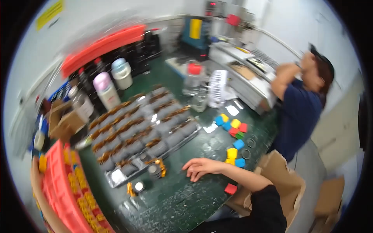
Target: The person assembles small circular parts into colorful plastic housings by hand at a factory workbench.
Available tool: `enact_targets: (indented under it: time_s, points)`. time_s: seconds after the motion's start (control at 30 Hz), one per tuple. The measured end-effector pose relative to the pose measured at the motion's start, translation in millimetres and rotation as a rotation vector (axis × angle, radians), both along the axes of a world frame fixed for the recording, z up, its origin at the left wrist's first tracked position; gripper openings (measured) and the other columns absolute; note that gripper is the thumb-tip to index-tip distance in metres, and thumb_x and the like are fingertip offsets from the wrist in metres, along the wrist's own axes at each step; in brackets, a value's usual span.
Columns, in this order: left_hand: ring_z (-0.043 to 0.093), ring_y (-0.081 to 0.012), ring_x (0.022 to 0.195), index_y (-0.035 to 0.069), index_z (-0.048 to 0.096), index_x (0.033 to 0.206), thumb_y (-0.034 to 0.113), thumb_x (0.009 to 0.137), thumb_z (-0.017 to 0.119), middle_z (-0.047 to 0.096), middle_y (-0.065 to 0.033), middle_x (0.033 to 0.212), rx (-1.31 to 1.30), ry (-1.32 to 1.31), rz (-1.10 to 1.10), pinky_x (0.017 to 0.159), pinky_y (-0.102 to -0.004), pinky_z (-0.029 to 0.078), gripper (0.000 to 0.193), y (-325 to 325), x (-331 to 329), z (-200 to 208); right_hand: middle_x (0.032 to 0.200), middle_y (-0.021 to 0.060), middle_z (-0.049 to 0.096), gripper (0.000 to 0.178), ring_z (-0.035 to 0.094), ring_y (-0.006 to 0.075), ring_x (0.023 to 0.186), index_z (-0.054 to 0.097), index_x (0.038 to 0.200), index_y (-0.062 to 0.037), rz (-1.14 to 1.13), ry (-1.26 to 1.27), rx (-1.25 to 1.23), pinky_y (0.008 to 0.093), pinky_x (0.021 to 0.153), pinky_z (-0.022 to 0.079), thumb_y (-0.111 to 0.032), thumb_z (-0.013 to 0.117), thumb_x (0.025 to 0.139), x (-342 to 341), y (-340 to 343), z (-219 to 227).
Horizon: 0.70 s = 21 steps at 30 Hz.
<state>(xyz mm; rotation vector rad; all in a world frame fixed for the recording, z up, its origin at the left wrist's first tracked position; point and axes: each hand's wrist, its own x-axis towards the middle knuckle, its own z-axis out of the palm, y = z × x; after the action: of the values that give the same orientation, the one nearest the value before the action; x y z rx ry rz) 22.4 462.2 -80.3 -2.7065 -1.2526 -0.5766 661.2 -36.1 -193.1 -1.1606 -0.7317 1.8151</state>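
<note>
My right hand [200,167] hovers over the green table, fingers loosely bent and apart, with nothing in it. Close to its fingertips stands a grey cylindrical part with an orange-brown wire piece [162,167]. A smaller silver-topped cylinder [139,186] lies nearer to me, an orange piece beside it. My left hand [35,166] is at the far left, by the rim of a red plastic crate [58,182]. A yellow block [42,164] shows right against it; blur hides the fingers, so I cannot see whether they grip it. Many yellow pieces [83,198] fill the crate.
A clear tray [155,153] bears rows of grey cylinders with orange-brown pieces. Coloured blocks [232,153] and a red block [230,189] lie to the right. Bottles [107,91] stand behind the tray. A cardboard box [278,174] sits by my right arm; another person [301,108] works beyond.
</note>
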Motion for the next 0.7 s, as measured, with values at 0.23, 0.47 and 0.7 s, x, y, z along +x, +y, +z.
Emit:
enact_targets:
  time_s: [0.23, 0.47, 0.7]
  points:
    - [0.05, -0.0333, 0.12, 0.013, 0.033, 0.143, -0.017, 0.07, 0.046, 0.045, -0.0176, 0.135, -0.14, -0.092, 0.003, 0.097, -0.0336, 0.041, 0.081, -24, 57, 18, 0.101, 0.0135, 0.058, 0.035, 0.066, 0.024, 0.086, 0.044, 0.126, 0.0003, -0.016, -0.023, 0.057, 0.0338, 0.076, 0.057, -0.018, 0.05, 0.096, 11, -16, -10]
    - [0.021, -0.0285, 0.141, 0.017, 0.035, 0.142, 0.005, 0.067, 0.071, 0.028, -0.0099, 0.15, 0.332, 0.48, 0.308, 0.111, -0.058, 0.01, 0.084, -128, 157, 64, 0.1, 0.0149, 0.058, 0.032, 0.067, 0.0231, 0.083, 0.045, 0.124, 0.0008, 0.028, -0.089, 0.101, 0.0333, 0.073, 0.057, -0.014, 0.049, 0.096, 7, -13, -19]
    - [0.049, -0.0275, 0.121, 0.01, 0.062, 0.112, -0.002, 0.066, 0.064, 0.053, -0.0092, 0.124, 0.26, 0.534, -0.553, 0.11, -0.0573, 0.02, 0.048, -391, 335, 102, 0.091, 0.0098, 0.06, 0.03, 0.066, 0.0167, 0.072, 0.051, 0.116, -0.0002, 0.196, -0.319, 0.253, 0.0271, 0.058, 0.054, -0.02, 0.054, 0.094, 7, -14, -10]
